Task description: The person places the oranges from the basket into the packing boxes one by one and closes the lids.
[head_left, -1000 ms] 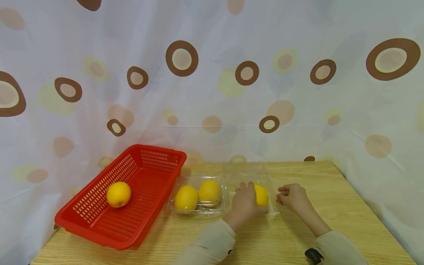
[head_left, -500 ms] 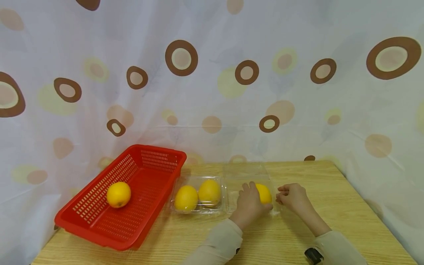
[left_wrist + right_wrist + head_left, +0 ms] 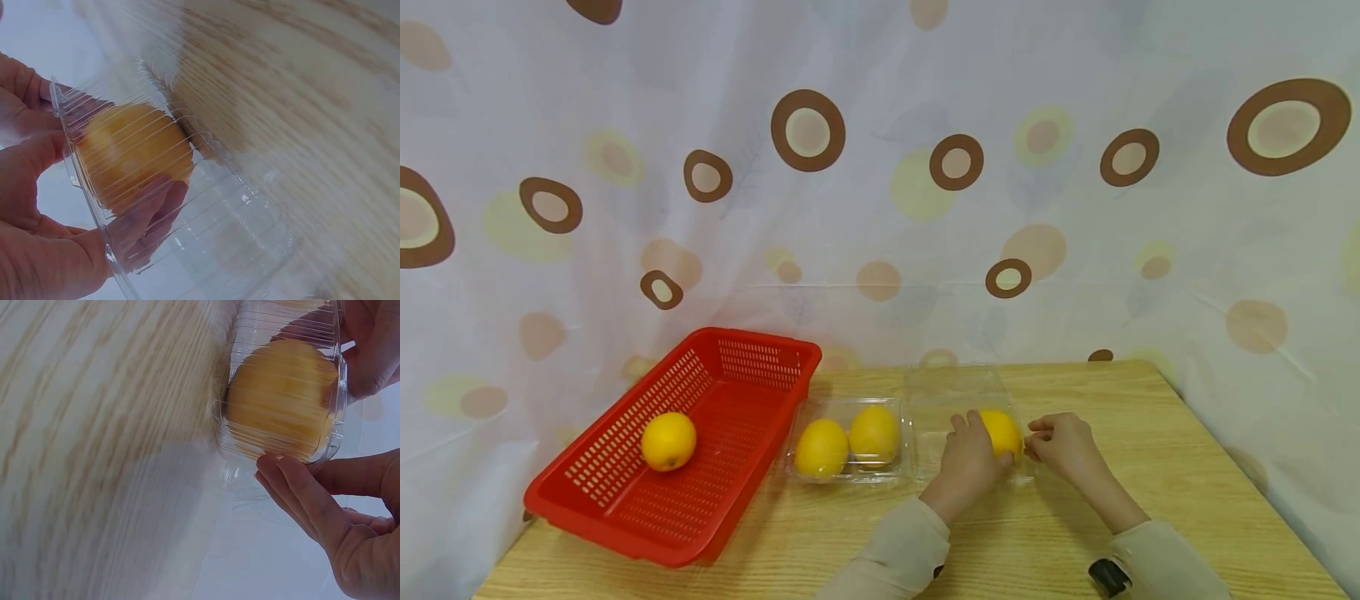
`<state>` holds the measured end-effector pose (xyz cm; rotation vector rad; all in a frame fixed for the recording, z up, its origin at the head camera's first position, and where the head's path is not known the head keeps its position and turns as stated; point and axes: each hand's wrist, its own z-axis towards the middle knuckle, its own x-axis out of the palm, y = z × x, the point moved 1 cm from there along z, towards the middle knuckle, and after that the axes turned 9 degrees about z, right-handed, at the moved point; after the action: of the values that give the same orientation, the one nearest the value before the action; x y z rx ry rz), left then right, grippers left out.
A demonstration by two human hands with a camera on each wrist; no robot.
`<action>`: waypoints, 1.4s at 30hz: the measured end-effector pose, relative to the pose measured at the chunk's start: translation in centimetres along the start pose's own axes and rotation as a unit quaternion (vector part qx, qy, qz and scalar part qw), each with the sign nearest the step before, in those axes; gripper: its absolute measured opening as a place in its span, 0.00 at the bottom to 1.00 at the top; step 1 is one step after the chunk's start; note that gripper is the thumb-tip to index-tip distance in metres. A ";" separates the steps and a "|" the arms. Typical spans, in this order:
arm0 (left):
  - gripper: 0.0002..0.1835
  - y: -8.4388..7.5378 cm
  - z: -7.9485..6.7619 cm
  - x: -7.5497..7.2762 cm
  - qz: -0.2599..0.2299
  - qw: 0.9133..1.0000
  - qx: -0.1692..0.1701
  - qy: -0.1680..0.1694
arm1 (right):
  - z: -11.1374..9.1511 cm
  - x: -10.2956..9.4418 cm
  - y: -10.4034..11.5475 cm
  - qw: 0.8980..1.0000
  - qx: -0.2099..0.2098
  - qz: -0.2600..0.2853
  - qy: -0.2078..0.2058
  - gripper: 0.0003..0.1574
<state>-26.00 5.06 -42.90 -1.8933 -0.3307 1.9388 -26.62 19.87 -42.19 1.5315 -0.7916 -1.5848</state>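
An orange [image 3: 1002,433] with yellowish skin sits at the right end of an open clear plastic clamshell box [image 3: 928,450]. My left hand [image 3: 966,467] grips this orange, its fingers reaching inside the box; the left wrist view shows them through the ribbed wall beside the orange [image 3: 131,150]. At the right end, my right hand [image 3: 1063,450] pinches the box wall, thumb near the rim and fingertips outside, as the right wrist view shows. The raised lid [image 3: 958,383] leans back behind the box. Part of the orange is hidden by my left hand.
Left of the open box stands a closed clear box [image 3: 850,404] holding two oranges [image 3: 874,435]. Farther left, a red plastic basket [image 3: 760,417] contains one orange [image 3: 668,442]. A patterned curtain [image 3: 880,217] hangs behind the wooden table [image 3: 1180,483].
My left hand has moved slightly right with the orange, bringing it against the right end of the open box. The right hand has stayed nearly still at the box's edge.
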 end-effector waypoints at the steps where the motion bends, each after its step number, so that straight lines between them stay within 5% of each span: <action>1: 0.37 0.0 0.0 0.0 -0.002 1.000 0.000 0.002 | 0.0 0.0 0.0 1.000 0.002 0.001 0.000 0.16; 15: 0.36 0.6 -0.6 -0.9 -0.010 1.000 0.007 0.023 | 0.2 0.0 0.4 1.000 0.012 0.003 0.004 0.17; 25: 0.40 0.7 -1.2 -1.8 0.071 0.997 0.030 0.031 | 0.4 0.0 0.3 1.000 0.017 0.003 0.007 0.17; 34: 0.33 0.4 -2.0 -3.5 0.149 0.987 0.055 0.038 | 0.3 -0.1 0.4 1.000 0.019 -0.008 0.006 0.17; 42: 0.22 0.4 -2.0 -5.1 0.239 0.963 0.098 0.069 | 0.2 -0.2 0.7 1.000 0.024 -0.008 0.013 0.17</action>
<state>-24.09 2.19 -38.58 -2.0942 0.3849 2.0141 -26.70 19.64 -41.51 1.5935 -0.8099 -1.5634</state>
